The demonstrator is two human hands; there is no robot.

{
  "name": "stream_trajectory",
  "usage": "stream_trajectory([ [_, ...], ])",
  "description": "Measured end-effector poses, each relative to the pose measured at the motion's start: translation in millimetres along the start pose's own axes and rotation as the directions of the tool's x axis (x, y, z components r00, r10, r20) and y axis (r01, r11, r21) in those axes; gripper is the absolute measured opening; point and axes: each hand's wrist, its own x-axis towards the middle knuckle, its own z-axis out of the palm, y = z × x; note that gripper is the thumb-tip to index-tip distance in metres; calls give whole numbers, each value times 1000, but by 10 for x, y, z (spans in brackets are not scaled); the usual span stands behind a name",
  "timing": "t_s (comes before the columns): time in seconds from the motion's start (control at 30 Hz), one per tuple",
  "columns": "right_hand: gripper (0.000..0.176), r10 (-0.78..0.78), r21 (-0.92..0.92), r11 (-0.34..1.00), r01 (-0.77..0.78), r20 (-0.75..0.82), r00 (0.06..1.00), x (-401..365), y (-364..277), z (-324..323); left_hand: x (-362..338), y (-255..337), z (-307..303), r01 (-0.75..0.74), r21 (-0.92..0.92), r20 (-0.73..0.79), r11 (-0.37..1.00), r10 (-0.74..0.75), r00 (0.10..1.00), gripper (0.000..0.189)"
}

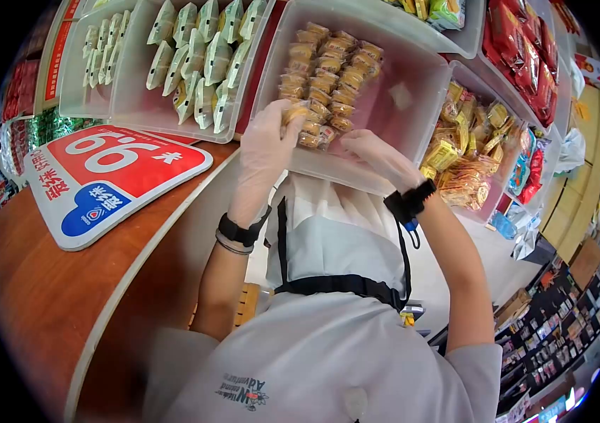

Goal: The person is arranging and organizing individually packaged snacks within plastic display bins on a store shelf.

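Note:
My left hand, in a thin clear glove, is closed around a small wrapped cake above the near left side of a clear plastic bin. Beneath and beyond it, wrapped round golden cakes stand in several packed rows along the bin's left part. My right hand, gloved too, reaches over the bin's near wall, just right of the nearest cakes. Its fingers are curled together, and whatever may be between them is hidden.
Left stands a bin of pale green packets; right, a bin of yellow-wrapped snacks. Red packages fill another bin at the upper right. A red-and-white price sign lies on the wooden counter. A pale scrap lies on the bin's floor.

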Motion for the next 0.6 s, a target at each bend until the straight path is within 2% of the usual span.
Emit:
stream_trajectory([
  [0.03,32,9,79,997,-14,67,998,-5,41,-6,-6,-29,-9,-6,-30,-75,1000,3,997,31],
  [0.07,32,12,81,997,-17,67,998,15,64,-3,-14,-119,35,-16,-12,-114,1000,14,993,31],
  [0.13,27,148,403,901,-162,67,987,100,104,8,-42,-152,37,-39,-25,-115,999,36,993,31],
  [0.17,27,150,405,899,-166,71,986,204,190,-16,-53,-170,36,-68,-37,-119,997,63,991,31],
  [0.2,27,150,362,916,-172,88,985,347,316,-66,-63,-207,55,-65,-35,-116,997,61,991,31],
  [0.27,26,162,219,958,-184,114,980,490,355,-94,-87,-287,133,-140,104,-114,985,152,982,31],
  [0.37,24,115,280,949,-145,121,986,450,407,-111,-107,-322,186,-197,150,-114,969,215,970,29],
  [0.5,27,79,165,982,-98,118,990,221,81,-98,-101,-290,143,-270,73,-99,960,276,956,30],
  [0.53,30,78,-185,980,-75,7,997,285,-9,-85,-110,-237,126,-205,-8,-46,979,204,978,33],
  [0.57,34,36,-510,856,-82,-100,994,315,-95,-63,-105,-185,119,-136,-86,16,987,138,990,36],
  [0.6,41,-236,-211,958,194,-195,952,178,-163,40,-101,-143,118,-129,-87,11,988,131,991,36],
])
